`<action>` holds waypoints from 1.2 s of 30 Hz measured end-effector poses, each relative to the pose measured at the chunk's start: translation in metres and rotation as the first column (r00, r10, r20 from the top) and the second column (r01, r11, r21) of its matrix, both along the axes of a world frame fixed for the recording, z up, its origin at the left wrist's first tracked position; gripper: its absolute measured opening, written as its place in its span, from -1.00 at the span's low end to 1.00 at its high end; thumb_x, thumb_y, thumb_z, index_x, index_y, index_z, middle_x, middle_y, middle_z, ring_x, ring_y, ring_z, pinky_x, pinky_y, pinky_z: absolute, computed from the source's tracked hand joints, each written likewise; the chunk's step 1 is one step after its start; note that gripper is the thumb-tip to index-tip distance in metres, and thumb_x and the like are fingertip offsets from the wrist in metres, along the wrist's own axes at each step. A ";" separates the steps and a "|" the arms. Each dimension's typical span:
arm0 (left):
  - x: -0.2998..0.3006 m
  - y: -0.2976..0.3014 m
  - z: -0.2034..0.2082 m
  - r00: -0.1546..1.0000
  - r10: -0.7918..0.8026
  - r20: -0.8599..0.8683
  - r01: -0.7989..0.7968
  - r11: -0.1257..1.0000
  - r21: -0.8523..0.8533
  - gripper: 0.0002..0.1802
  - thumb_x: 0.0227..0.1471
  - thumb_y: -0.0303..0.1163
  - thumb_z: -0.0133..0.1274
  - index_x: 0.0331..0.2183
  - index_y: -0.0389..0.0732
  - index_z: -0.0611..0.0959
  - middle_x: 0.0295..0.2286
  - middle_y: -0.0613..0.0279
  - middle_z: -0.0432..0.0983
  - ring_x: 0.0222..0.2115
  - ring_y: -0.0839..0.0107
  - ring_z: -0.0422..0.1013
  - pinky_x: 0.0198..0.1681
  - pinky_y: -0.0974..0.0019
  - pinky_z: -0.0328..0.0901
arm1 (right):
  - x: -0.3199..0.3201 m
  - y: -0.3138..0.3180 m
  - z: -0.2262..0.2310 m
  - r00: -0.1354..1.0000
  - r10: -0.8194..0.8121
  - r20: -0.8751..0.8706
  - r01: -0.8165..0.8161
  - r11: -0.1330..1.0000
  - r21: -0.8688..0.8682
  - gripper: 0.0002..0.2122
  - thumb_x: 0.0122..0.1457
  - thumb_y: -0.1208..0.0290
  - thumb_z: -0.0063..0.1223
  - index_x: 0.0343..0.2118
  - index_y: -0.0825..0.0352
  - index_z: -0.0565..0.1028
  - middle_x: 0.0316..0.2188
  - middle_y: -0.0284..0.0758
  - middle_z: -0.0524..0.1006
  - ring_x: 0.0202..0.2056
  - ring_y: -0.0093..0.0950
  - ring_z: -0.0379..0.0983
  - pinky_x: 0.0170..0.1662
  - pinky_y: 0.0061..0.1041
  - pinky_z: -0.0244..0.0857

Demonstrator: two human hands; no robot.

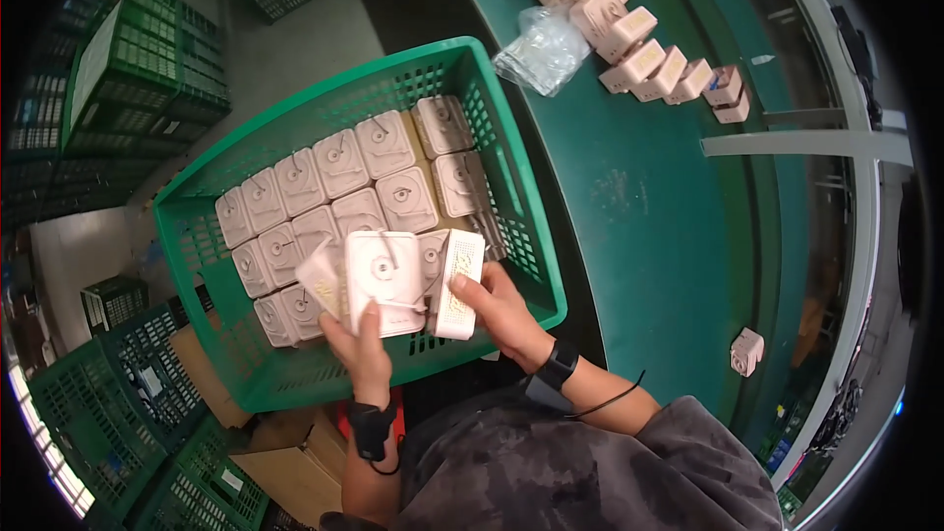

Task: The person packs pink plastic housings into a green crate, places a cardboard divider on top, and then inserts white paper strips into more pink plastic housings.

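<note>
From my remote feed I see a green bench (649, 236) along the right. Toward its far end, pink boxes (626, 34) lie in an uneven line, some leaning on or overlapping others, a clear bag (546, 47) just beside them. One lone box (746, 352) sits well apart, nearer the wearer. Left of the bench, a green crate (538, 261) carries pale boxes (341, 162) in close rows.

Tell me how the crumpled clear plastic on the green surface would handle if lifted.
The clear plastic is probably floppy, given its loose creases. It looks thin and see-through, so likely light for its bulk. Its glossy sheen suggests it may be slippery.
</note>
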State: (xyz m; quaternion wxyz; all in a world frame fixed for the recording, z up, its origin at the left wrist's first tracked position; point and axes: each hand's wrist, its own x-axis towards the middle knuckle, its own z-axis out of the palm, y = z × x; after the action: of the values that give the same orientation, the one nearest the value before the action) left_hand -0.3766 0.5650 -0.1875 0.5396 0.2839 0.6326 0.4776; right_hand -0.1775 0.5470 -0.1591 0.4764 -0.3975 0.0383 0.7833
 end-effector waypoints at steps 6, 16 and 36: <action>-0.004 0.005 0.006 0.821 -0.216 -0.528 0.295 0.953 0.069 -0.46 -0.02 -0.32 0.19 -0.13 -0.42 0.30 -0.16 -0.08 0.36 -0.17 0.22 0.34 -0.05 0.19 0.23 | -0.013 0.005 -0.005 0.722 0.084 0.687 -0.203 0.975 0.095 -0.55 0.22 0.20 0.09 -0.02 0.44 0.25 -0.16 -0.26 0.45 -0.18 -0.55 0.42 -0.07 -0.47 0.36; -0.017 0.019 0.000 0.376 -0.102 -0.921 0.577 0.803 0.147 -0.36 -0.06 -0.20 0.24 -0.16 -0.42 0.28 -0.27 -0.20 0.36 -0.28 0.03 0.35 -0.18 0.02 0.23 | -0.011 0.028 0.026 0.988 -0.093 0.127 0.075 0.988 0.135 -0.52 0.23 0.09 0.02 -0.03 0.45 0.27 -0.14 -0.18 0.46 -0.16 -0.43 0.46 -0.08 -0.37 0.39; 0.005 0.029 0.049 0.936 -0.267 0.230 0.298 0.948 -0.112 -0.47 0.20 0.01 -0.19 0.02 -0.18 0.43 -0.19 0.28 0.50 -0.35 0.52 0.41 -0.45 0.45 0.15 | 0.009 0.020 -0.124 -0.253 0.633 0.731 -0.323 0.657 -0.681 -0.28 0.07 -0.07 0.12 0.12 0.42 0.23 0.02 -0.04 0.38 0.05 -0.09 0.34 0.18 -0.16 0.15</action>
State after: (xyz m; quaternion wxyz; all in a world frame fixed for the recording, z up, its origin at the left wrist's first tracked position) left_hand -0.3713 0.5938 -0.1383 0.6863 0.2794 0.5570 0.3751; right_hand -0.1690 0.5670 -0.2828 -0.0447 -0.8438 -0.3724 0.3837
